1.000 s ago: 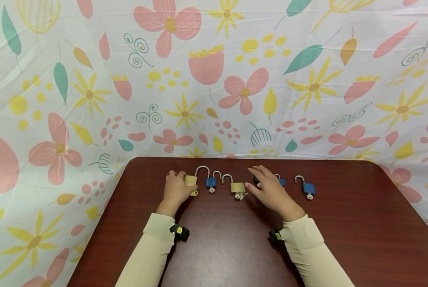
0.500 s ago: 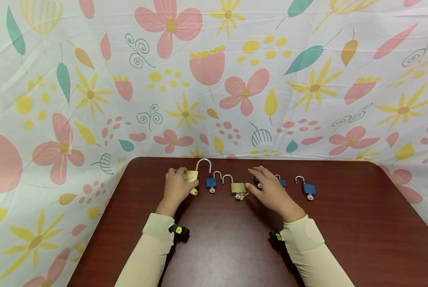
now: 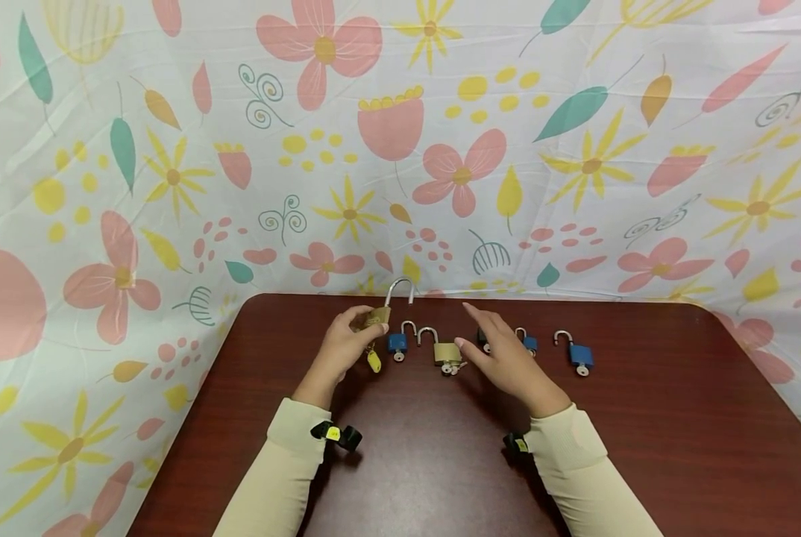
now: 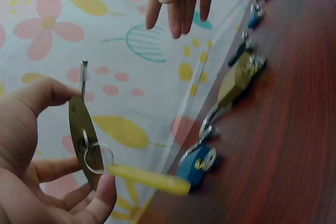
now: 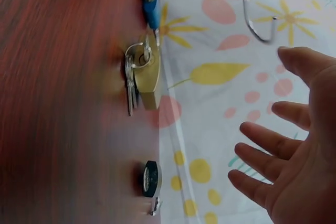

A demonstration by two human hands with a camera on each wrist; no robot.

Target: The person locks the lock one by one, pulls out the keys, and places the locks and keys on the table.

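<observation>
My left hand [image 3: 338, 347] grips a brass padlock [image 3: 377, 318] by its body, raised above the table with its long shackle swung open. From a key ring [image 4: 100, 158] at the padlock's underside hangs a yellow key tag [image 3: 374, 362]. The right hand [image 3: 508, 362] hovers with fingers spread and holds nothing, as the right wrist view shows. Just left of its thumb lies a second brass padlock [image 3: 447, 353], shackle open and keys at its base. A small black padlock [image 5: 150, 179] is partly hidden behind the right hand in the head view.
A small blue padlock [image 3: 397, 343] lies between the left hand and the second brass padlock. Right of the right hand are another small blue padlock [image 3: 531, 344] and a larger blue padlock [image 3: 581, 355]. Behind the dark red table [image 3: 676, 418] hangs a flowered cloth [image 3: 548, 201].
My left hand has lifted the brass padlock off the table and moved it rightward, tilting it so the yellow tag dangles. The right hand has barely moved.
</observation>
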